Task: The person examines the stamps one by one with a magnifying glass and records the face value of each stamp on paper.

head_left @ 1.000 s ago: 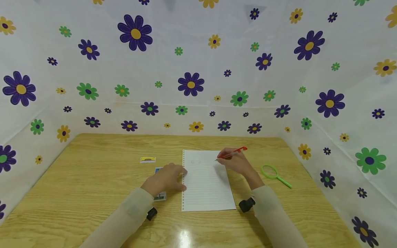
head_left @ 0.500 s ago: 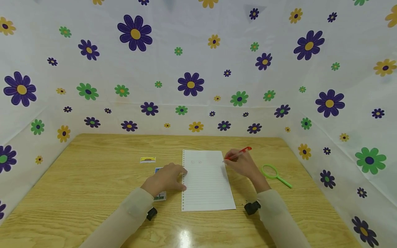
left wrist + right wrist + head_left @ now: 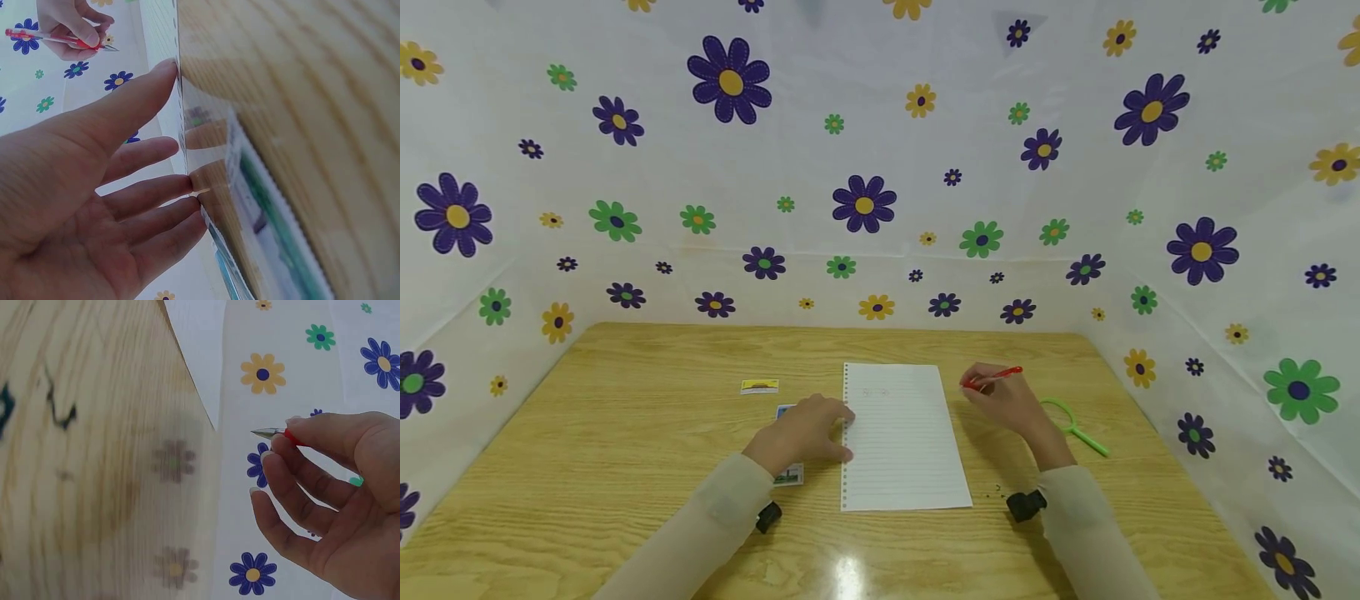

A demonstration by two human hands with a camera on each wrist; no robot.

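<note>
A lined sheet of paper [image 3: 902, 450], punched with holes along its left edge, lies on the table with faint writing [image 3: 875, 392] near its top. My left hand [image 3: 801, 433] rests with thumb and fingertips at that punched edge, fingers loosely extended. Partly covered by this hand are stamp-like cards [image 3: 790, 475]; one card [image 3: 275, 225] shows a perforated edge in the left wrist view. Off the paper's right side, my right hand [image 3: 1003, 404] pinches a red pen [image 3: 1011, 371] between thumb and fingers. Its metal tip [image 3: 267, 432] points left in the right wrist view.
A green magnifying glass [image 3: 1086, 440] lies right of the paper, its lens partly behind the right hand. Left of the paper is a small yellow card [image 3: 760, 387]. Small dark marks [image 3: 62, 412] dot the table near the right wrist. Flower-patterned sheeting [image 3: 805, 167] encloses the table.
My right hand has moved right with the pen, from over the paper to beyond its right edge, partly covering the magnifying glass. The left hand has stayed at the paper's edge.
</note>
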